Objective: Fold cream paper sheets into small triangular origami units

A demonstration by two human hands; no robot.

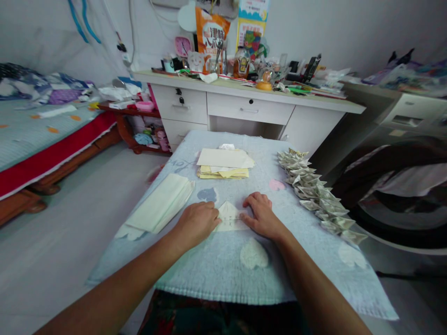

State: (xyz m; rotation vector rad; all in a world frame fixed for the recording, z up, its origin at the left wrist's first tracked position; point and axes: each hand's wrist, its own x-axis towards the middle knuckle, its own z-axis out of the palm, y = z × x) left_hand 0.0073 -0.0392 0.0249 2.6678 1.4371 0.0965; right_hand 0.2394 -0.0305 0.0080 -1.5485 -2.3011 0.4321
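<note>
A small sheet of pale paper (230, 222), folded to a point at its far side, lies flat on the cloth-covered table between my two hands. My left hand (199, 222) is closed at the paper's left edge, fingers curled and thumb against it. At the right edge, the thumb of my right hand (261, 216) touches the paper, while its index finger stands apart from the thumb. A long stack of pale paper sheets (162, 202) lies to the left. Farther back rests a pile of cream and yellow paper (225, 160). Several pointed folded-paper pieces (314, 195) form rows on the right.
The table's light blue cloth (209, 274) has heart shapes. Behind it stands a white desk (244, 109) crowded with jars, a pink clock (182, 46) and an orange bag (211, 37). A washing machine (407, 116) is at right, a bed (52, 135) at left.
</note>
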